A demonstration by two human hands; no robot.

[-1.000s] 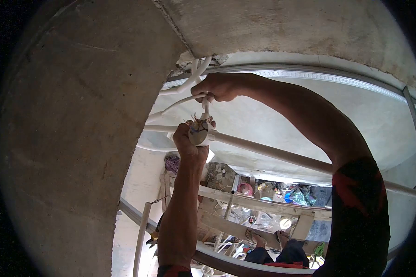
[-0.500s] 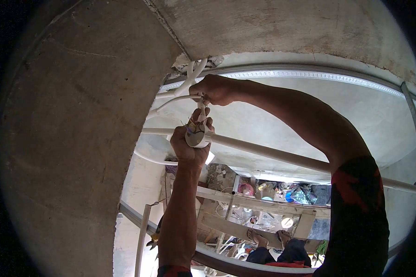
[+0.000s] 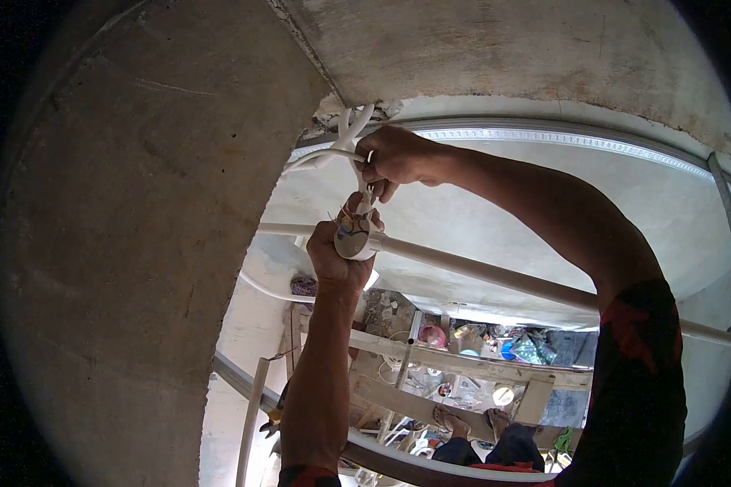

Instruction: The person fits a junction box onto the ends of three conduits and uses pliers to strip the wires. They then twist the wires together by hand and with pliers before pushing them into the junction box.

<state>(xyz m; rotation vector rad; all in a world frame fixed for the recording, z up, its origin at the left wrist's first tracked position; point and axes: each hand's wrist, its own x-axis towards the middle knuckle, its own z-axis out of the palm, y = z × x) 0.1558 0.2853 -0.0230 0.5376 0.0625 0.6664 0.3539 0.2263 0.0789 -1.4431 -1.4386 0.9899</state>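
Note:
My left hand (image 3: 339, 261) is wrapped from below around a round white junction box (image 3: 355, 247), its open face toward me. Several thin coloured wires (image 3: 349, 224) stick out of the box. A long white pipe (image 3: 479, 271) meets the box's right side. Just above, my right hand (image 3: 400, 156) is closed on a thin white conduit (image 3: 326, 152) that comes in from the left. Pale wire ends (image 3: 370, 193) show below its fingers, close to the box's upper opening. The right fingertips are partly hidden.
Other white conduits (image 3: 356, 122) come out of a broken gap at the concrete ceiling corner. A metal channel (image 3: 544, 132) runs along the wall top. Below are wooden planks (image 3: 471, 365) with my feet (image 3: 455, 422) on them, and cluttered floor. An upright white pipe (image 3: 253, 422) stands lower left.
My right hand has shifted slightly right with the thin conduit, and its lower fingers have dropped toward the box. Pale wire ends now show below them. The left hand still holds the box.

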